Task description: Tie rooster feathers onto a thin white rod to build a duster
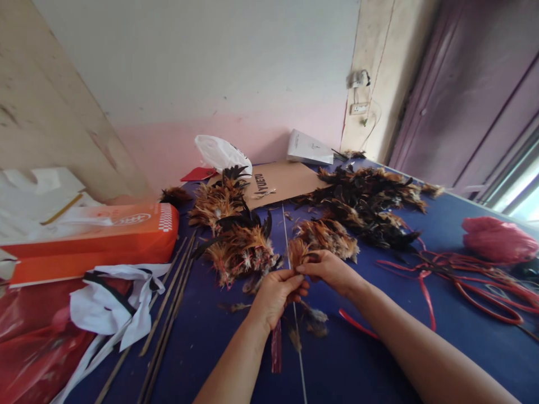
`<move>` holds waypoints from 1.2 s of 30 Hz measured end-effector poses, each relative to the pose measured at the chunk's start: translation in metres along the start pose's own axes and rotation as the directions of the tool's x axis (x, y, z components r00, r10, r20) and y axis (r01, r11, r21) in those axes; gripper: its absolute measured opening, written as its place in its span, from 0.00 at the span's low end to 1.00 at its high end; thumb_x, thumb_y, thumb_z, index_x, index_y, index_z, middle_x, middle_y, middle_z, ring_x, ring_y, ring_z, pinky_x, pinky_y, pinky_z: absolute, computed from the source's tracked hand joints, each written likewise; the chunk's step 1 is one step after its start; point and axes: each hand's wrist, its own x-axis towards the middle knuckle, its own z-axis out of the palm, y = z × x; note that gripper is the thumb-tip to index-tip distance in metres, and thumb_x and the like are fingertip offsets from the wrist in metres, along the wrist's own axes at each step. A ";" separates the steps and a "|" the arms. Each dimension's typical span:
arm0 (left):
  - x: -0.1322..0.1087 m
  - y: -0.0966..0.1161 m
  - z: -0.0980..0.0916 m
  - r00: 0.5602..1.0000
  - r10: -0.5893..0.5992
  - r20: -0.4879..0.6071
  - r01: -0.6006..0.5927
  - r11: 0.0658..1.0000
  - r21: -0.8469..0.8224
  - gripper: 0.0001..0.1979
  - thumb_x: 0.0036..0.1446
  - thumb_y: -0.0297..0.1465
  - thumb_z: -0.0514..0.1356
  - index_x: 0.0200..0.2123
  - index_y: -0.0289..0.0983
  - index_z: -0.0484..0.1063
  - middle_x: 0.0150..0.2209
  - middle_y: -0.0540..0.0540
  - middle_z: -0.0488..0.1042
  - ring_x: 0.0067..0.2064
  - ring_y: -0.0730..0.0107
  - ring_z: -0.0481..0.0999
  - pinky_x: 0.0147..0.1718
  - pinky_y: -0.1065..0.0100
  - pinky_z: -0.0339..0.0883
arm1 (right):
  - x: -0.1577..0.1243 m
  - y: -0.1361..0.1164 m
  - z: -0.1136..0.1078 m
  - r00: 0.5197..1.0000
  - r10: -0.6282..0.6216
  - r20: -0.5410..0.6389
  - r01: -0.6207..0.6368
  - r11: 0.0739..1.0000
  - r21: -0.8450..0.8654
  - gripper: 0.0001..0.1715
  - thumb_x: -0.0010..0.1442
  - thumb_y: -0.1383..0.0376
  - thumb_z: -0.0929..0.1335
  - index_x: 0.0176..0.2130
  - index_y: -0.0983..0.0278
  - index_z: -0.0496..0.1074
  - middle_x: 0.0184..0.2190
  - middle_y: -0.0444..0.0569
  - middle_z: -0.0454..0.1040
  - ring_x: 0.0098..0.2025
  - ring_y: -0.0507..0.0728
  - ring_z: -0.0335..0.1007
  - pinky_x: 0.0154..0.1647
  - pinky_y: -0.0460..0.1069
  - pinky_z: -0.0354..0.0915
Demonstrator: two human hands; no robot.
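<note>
A small tuft of brown feathers (297, 252) stands up between my two hands, above the blue table. My left hand (278, 290) is closed, pinching the tuft low at its base. From under it hangs a dark pink plastic strip (276, 353). Thumb and fingers of my right hand (326, 270) are pinched together at the same tuft, touching the left fingertips. Just beyond lies a pile of brown feathers (328, 238), and to the left are tied feather bunches (242, 252) with pink binding. A few loose feathers (315, 322) lie below my hands.
Thin sticks (168, 314) lie on the left beside an orange bag (126, 235) and white cloth strips (105, 306). Behind are a cardboard sheet (290, 179), a white box (309, 147) and dark feathers (366, 196). Red plastic cord (471, 280) and a pink bag (499, 238) sit right.
</note>
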 end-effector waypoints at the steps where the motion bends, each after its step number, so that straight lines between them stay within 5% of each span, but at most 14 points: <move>1: 0.000 -0.001 0.000 1.000 -0.005 0.003 0.005 1.000 -0.021 0.09 0.41 0.32 0.65 0.27 0.31 0.75 0.24 0.45 0.74 0.23 0.78 0.70 0.20 0.78 0.59 | 0.000 0.000 0.000 1.000 -0.003 -0.007 0.003 1.000 0.000 0.11 0.44 0.63 0.71 0.21 0.68 0.68 0.15 0.38 0.62 0.18 0.45 0.51 0.21 0.44 0.49; 10: -0.001 0.000 -0.002 0.998 -0.049 0.046 0.057 0.978 -0.201 0.08 0.43 0.29 0.65 0.27 0.30 0.74 0.25 0.44 0.74 0.24 0.76 0.72 0.20 0.78 0.62 | -0.002 0.000 -0.001 0.997 0.047 0.061 -0.053 0.993 0.105 0.15 0.46 0.57 0.69 0.25 0.67 0.68 0.21 0.43 0.68 0.23 0.48 0.62 0.28 0.46 0.58; 13: 0.001 0.004 -0.006 0.999 -0.047 -0.028 0.032 0.919 -0.394 0.06 0.46 0.27 0.63 0.30 0.32 0.74 0.29 0.44 0.75 0.28 0.73 0.74 0.22 0.77 0.64 | -0.002 -0.002 0.001 0.997 -0.075 -0.023 0.072 0.992 -0.099 0.16 0.47 0.58 0.69 0.35 0.66 0.71 0.28 0.47 0.72 0.29 0.51 0.66 0.33 0.47 0.61; 15: 0.004 0.005 -0.009 0.996 -0.066 -0.062 0.027 0.867 -0.497 0.04 0.47 0.25 0.61 0.30 0.32 0.73 0.29 0.44 0.76 0.28 0.74 0.74 0.23 0.76 0.65 | -0.004 -0.004 0.004 0.969 -0.242 -0.041 0.209 0.902 -0.378 0.17 0.48 0.60 0.69 0.38 0.65 0.71 0.33 0.48 0.72 0.33 0.52 0.67 0.36 0.48 0.61; 18: 0.007 0.004 -0.013 0.995 -0.086 -0.059 0.038 0.825 -0.564 0.04 0.49 0.25 0.60 0.30 0.32 0.73 0.30 0.43 0.76 0.26 0.76 0.73 0.23 0.76 0.65 | -0.008 -0.008 0.010 0.887 -0.460 0.050 0.358 0.615 -0.702 0.14 0.50 0.61 0.68 0.38 0.63 0.72 0.35 0.49 0.71 0.36 0.53 0.66 0.38 0.48 0.60; 20: 0.008 0.001 -0.013 0.994 -0.094 -0.059 0.044 0.823 -0.567 0.04 0.49 0.25 0.60 0.31 0.31 0.73 0.30 0.43 0.76 0.27 0.76 0.72 0.23 0.77 0.64 | -0.010 -0.009 0.013 0.857 -0.503 0.111 0.374 0.460 -0.805 0.13 0.51 0.60 0.68 0.38 0.64 0.71 0.34 0.50 0.70 0.36 0.54 0.65 0.39 0.48 0.59; 23: 0.007 -0.001 -0.011 0.994 -0.073 -0.076 0.024 0.859 -0.512 0.05 0.45 0.25 0.63 0.30 0.31 0.73 0.30 0.45 0.76 0.26 0.78 0.71 0.23 0.77 0.63 | -0.011 -0.008 0.013 0.853 -0.503 0.138 0.347 0.348 -0.871 0.12 0.54 0.59 0.66 0.34 0.64 0.71 0.31 0.49 0.71 0.34 0.54 0.65 0.38 0.48 0.58; 30: 0.003 0.000 -0.007 0.996 -0.043 -0.080 0.010 0.926 -0.377 0.09 0.41 0.28 0.66 0.29 0.32 0.74 0.24 0.47 0.74 0.25 0.78 0.70 0.25 0.75 0.62 | -0.011 -0.007 0.013 0.868 -0.487 0.097 0.301 0.361 -0.883 0.10 0.53 0.60 0.66 0.28 0.64 0.71 0.26 0.46 0.70 0.31 0.52 0.65 0.36 0.47 0.56; 36: 0.007 0.000 -0.010 0.986 -0.047 -0.159 -0.021 0.918 -0.397 0.07 0.41 0.26 0.65 0.28 0.31 0.74 0.28 0.45 0.75 0.28 0.75 0.72 0.25 0.76 0.63 | -0.002 -0.006 -0.012 0.894 -0.445 -0.050 0.251 0.591 -0.767 0.12 0.50 0.58 0.67 0.31 0.63 0.73 0.28 0.46 0.73 0.31 0.52 0.67 0.33 0.45 0.60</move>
